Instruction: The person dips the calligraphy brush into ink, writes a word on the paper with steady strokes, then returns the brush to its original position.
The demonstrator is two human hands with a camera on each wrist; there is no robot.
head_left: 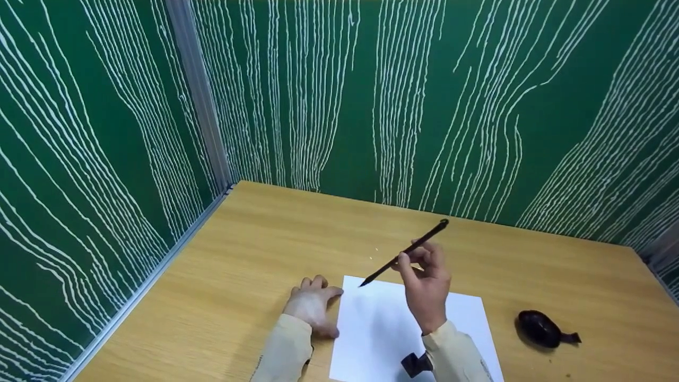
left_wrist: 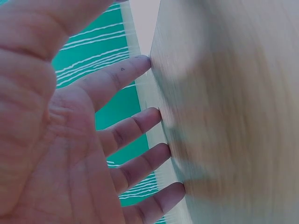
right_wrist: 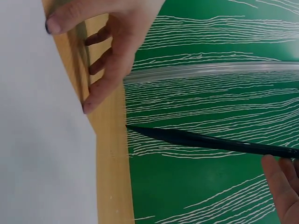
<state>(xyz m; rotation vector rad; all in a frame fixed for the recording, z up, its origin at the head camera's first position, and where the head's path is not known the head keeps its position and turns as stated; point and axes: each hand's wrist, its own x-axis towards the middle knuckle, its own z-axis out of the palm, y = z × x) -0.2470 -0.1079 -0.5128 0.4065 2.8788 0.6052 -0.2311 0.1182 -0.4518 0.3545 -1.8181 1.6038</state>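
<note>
A dark, slim writing brush (head_left: 424,238) with a pointed tip is pinched by my right hand (head_left: 428,292), thumb against fingers. It slants, its tip over the upper left corner of a white sheet of paper (head_left: 366,334). The right wrist view shows the brush's tip (right_wrist: 149,131) apart from the paper. My left hand (head_left: 307,306) rests at the sheet's left edge, thumb and index finger at the paper. In the left wrist view its fingers (left_wrist: 140,121) are spread, fingertips on the table. The sheet shows no marks I can make out.
A dark, glossy oval object (head_left: 538,329) with a short stem-like end lies right of the paper on the wooden table (head_left: 254,239). Green panels (head_left: 355,122) with white wavy lines stand behind and to the left. Tiny pale specks lie above the sheet.
</note>
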